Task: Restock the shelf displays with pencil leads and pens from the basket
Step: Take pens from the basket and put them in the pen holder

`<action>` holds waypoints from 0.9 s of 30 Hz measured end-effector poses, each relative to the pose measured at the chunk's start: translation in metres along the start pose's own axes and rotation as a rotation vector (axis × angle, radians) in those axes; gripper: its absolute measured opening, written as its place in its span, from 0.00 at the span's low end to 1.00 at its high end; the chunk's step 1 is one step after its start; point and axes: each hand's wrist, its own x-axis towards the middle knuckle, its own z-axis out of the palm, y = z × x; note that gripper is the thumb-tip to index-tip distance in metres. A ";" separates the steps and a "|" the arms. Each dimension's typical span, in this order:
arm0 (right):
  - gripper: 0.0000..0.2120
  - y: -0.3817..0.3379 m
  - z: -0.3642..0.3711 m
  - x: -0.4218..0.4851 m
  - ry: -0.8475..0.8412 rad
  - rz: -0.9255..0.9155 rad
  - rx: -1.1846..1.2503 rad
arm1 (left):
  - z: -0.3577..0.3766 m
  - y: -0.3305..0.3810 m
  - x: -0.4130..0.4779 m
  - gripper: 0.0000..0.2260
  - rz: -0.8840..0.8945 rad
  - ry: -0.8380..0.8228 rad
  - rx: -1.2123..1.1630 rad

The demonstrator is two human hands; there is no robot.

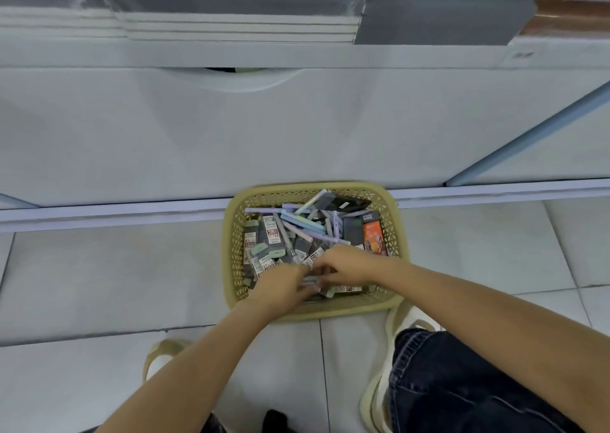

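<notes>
The fingers of the left hand [280,284] and the right hand [346,264] are smeared by blur where they meet, so whether either grips anything cannot be told. They cover whatever lies along the near edge of the basket [228,251]. Print on the lead packs [272,233] is too small to read, as is that on the orange pack [374,238] by the right edge. A small tag [523,54] on the shelf front is blurred. The left forearm hides much of one shoe [158,355]; the other shoe [376,396] sits partly under a trouser leg [462,383]. The picture's bottom edge cuts off a dark shape [274,421].
</notes>
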 end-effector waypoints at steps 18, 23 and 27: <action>0.37 -0.014 -0.006 0.061 0.354 0.396 -0.034 | -0.032 -0.047 -0.020 0.08 -0.398 0.337 -1.166; 0.18 -0.008 -0.003 0.059 0.277 0.363 0.066 | -0.031 -0.042 -0.017 0.09 -0.394 0.343 -1.222; 0.18 -0.002 -0.015 0.049 0.314 0.294 0.280 | -0.033 -0.039 -0.017 0.10 -0.413 0.344 -1.207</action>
